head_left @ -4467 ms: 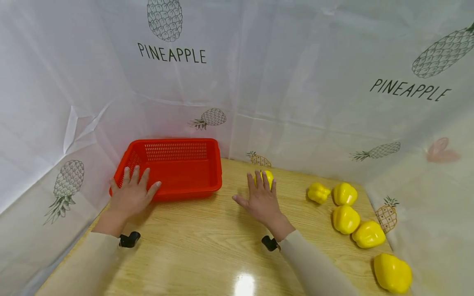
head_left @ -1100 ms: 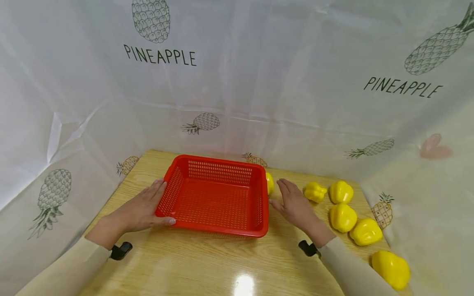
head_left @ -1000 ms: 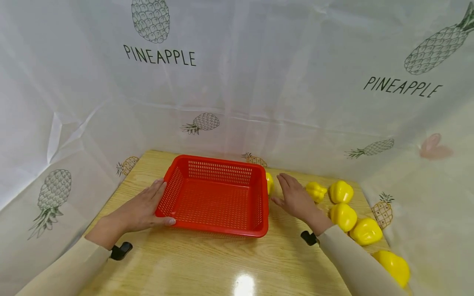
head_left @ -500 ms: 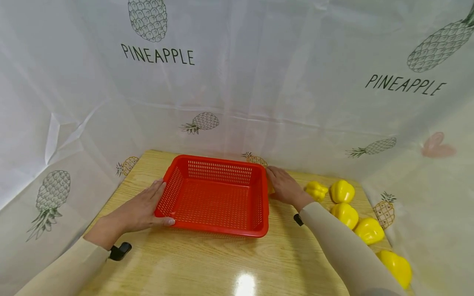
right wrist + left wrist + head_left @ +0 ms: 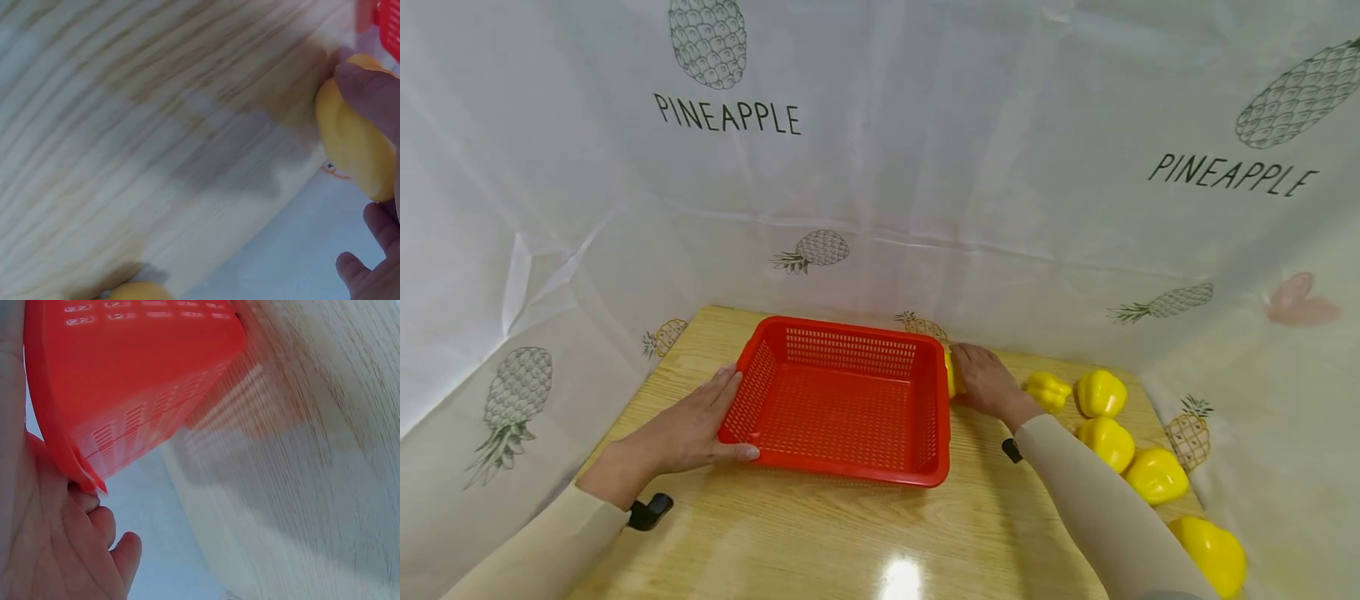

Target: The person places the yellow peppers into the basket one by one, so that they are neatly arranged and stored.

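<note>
A red plastic basket [image 5: 842, 408] with slotted walls sits on the wooden table, nothing inside it. My left hand [image 5: 681, 433] holds its near left corner, the thumb over the front rim and the fingers along the left side. In the left wrist view, fingertips [image 5: 128, 547] bend below the rim. Just beyond the basket's right wall, my right hand [image 5: 988, 385] grips a yellow bell pepper [image 5: 353, 137]. The thumb lies across the pepper in the right wrist view, with fingers on its other side. From the head, most of this pepper is hidden.
More yellow bell peppers lie along the table's right side, among them one at the back [image 5: 1101, 393] and one near the front [image 5: 1213, 554]. White sheeting [image 5: 962, 208] printed with pineapples walls in the table's back and sides.
Since the earliest frame, the basket has shifted right and nearer, with my left hand at its corner. My right hand first drew right, then came back left and took hold of the bell pepper.
</note>
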`<action>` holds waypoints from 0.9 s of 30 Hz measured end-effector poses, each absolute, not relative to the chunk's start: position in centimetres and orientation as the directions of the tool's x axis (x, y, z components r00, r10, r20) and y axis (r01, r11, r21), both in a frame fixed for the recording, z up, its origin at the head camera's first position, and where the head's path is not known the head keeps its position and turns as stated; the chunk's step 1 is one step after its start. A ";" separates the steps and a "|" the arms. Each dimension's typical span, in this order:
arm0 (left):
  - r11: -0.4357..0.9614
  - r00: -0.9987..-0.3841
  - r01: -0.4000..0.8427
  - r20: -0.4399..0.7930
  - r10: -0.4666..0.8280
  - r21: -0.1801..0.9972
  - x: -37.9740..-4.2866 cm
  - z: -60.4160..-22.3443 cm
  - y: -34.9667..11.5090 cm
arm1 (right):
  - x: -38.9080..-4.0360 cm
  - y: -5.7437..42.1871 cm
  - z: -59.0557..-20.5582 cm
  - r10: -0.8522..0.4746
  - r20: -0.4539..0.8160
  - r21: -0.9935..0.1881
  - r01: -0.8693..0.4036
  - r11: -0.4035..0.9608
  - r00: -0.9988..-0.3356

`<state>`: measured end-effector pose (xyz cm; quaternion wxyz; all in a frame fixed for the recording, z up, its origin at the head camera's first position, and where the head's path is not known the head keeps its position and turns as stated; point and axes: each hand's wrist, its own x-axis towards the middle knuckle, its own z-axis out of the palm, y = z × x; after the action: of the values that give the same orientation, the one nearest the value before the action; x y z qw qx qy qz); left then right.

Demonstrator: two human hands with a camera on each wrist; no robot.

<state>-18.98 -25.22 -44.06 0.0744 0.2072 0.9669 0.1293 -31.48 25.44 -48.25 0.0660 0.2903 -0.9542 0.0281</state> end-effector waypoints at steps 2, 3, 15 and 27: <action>0.879 -0.902 0.385 -0.087 0.423 0.282 -19.0 -44.1 -25.1 | -31.3 25.9 -48.4 -0.531 0.145 0.000 -0.537 0.844 -0.835; 0.878 -0.901 0.387 -0.085 0.425 0.282 -19.0 -44.1 -25.1 | -31.2 26.2 -48.4 -0.520 0.146 -0.001 -0.526 0.851 -0.842; 0.874 -0.900 0.391 -0.077 0.428 0.290 -18.8 -43.9 -24.6 | -30.5 28.4 -49.3 -0.488 0.215 0.052 -0.489 0.871 -0.846; 0.881 -0.906 0.383 -0.076 0.417 0.277 -18.6 -43.6 -23.6 | -30.0 28.8 -49.7 -0.488 0.206 0.033 -0.493 0.870 -0.848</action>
<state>-18.59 -23.61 -43.59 0.0670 0.2066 0.9676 0.1290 -30.02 28.83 -49.74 0.1046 0.2551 -0.9612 0.0103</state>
